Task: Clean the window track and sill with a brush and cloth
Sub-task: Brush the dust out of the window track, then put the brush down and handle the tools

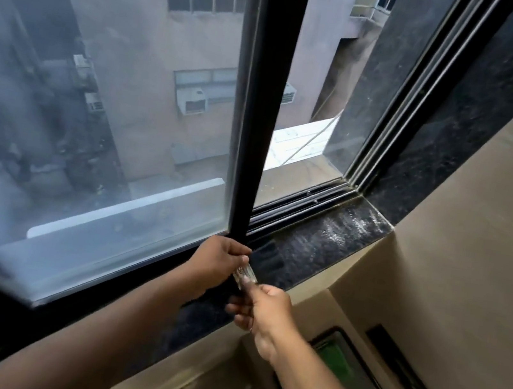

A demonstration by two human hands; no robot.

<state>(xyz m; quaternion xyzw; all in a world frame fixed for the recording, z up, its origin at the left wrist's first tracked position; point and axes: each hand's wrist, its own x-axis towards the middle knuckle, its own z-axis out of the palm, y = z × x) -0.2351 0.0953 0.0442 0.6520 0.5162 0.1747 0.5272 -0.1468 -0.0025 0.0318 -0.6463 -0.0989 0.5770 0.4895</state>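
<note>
While I am leaning over the black speckled stone sill (325, 239), both my hands are meeting at the foot of the sliding sash's dark vertical frame (260, 110). My left hand (217, 260) is curling its fingers round the bottom of that frame. My right hand (258, 312) is gripping the brush (245, 275) by its handle, and its metal band is showing between my two hands; the bristles are blurred against the sill, so I cannot tell exactly where they are touching. Beyond the brush, the window track (300, 203) is running along the sill as several dark parallel rails to the right corner. One pane (104, 86) is sitting to the left, the opening to the right. Beige walls (465, 227) are flanking the sill.
</note>
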